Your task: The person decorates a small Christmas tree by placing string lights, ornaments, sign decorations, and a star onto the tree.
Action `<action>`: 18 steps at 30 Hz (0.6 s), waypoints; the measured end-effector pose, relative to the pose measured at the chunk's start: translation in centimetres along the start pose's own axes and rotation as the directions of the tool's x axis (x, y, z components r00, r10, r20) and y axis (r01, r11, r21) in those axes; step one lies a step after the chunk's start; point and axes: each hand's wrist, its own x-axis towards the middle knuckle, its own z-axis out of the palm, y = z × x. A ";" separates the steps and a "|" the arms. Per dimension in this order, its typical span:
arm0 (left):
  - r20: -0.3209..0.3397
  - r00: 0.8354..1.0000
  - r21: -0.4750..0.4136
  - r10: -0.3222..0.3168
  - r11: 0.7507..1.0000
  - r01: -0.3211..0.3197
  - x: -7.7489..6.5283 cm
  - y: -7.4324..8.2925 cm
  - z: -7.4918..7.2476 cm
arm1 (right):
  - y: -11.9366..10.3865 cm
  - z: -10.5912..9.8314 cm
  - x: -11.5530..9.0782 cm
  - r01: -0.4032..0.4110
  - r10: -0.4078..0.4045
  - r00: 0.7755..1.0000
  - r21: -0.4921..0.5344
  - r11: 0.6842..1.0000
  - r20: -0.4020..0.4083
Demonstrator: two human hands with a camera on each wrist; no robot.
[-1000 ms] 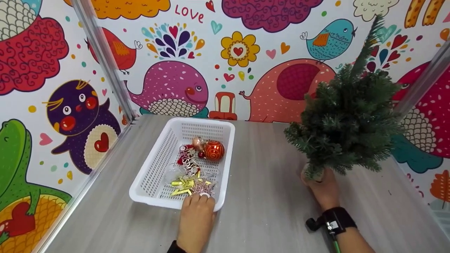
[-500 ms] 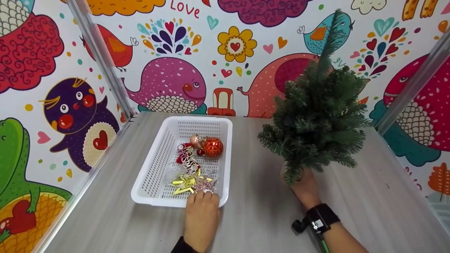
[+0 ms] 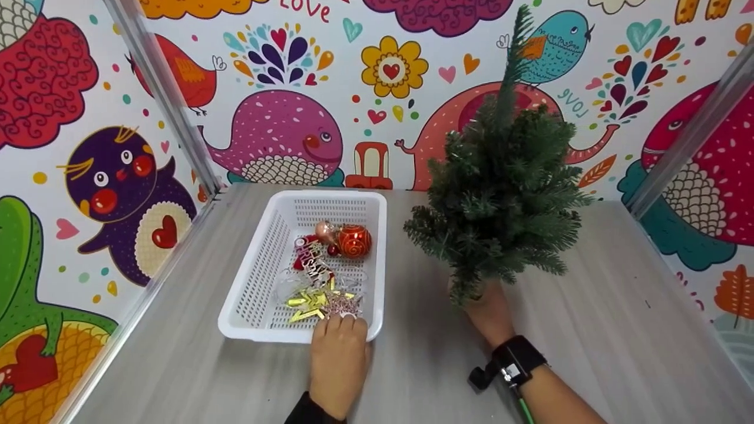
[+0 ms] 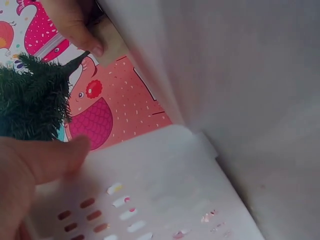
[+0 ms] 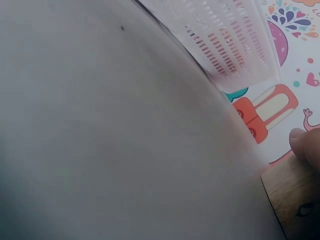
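Note:
My left hand [image 3: 339, 365] holds the near rim of a white plastic basket [image 3: 265, 335], fingers hooked over the edge. In the left wrist view its thumb [image 4: 60, 157] lies against the basket's slotted outer wall. Inside are a shiny red ball ornament [image 3: 354, 241], a smaller pale pink ball [image 3: 324, 229], gold star pieces [image 3: 306, 301], a pinkish glittery star [image 3: 341, 304] and a silvery lettering ornament [image 3: 312, 262]. To the right, my right hand [image 3: 492, 315] grips the base of a small artificial Christmas tree [image 3: 500, 194], which stands upright. The right wrist view shows the base's wood-look side [image 5: 287, 192] under my thumb.
A grey wood-grain tabletop [image 3: 418, 353] lies under everything. Behind it rises a wall [image 3: 436, 35] printed with cartoon animals, with metal posts [image 3: 177, 88] at the corners. My right wrist wears a black strap [image 3: 518, 359] with a small camera and green cable.
My right hand has brought the tree leftward, closer to the basket, and it leans less to the right. My left hand keeps its hold on the basket rim.

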 end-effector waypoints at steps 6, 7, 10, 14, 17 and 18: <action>0.030 1.000 -0.009 0.001 1.000 -0.001 0.0 -0.2 0.0 | -0.5 1.0 -0.1 -0.029 0.029 1.000 -0.026 0.999 -0.009; 0.035 0.999 -0.010 0.000 1.000 0.001 0.0 -0.3 0.0 | -0.6 1.1 -0.1 -0.033 0.033 0.999 -0.040 0.999 -0.012; 0.047 0.999 -0.011 -0.011 1.000 0.011 0.1 -0.5 0.0 | -0.7 1.2 -0.1 -0.045 0.044 0.999 -0.066 0.997 -0.013; 0.057 0.998 -0.007 -0.016 1.000 0.017 0.1 -0.8 0.0 | -0.8 1.3 0.0 -0.033 0.031 0.999 -0.100 0.994 -0.017; 0.061 0.998 -0.008 -0.012 1.000 0.013 0.1 -0.7 0.0 | -0.7 1.3 0.0 -0.022 0.018 0.999 -0.132 0.991 -0.034; 0.063 0.998 -0.012 -0.012 1.000 0.013 0.1 -0.7 0.0 | -0.6 1.3 0.0 -0.023 0.019 0.999 -0.131 0.991 -0.033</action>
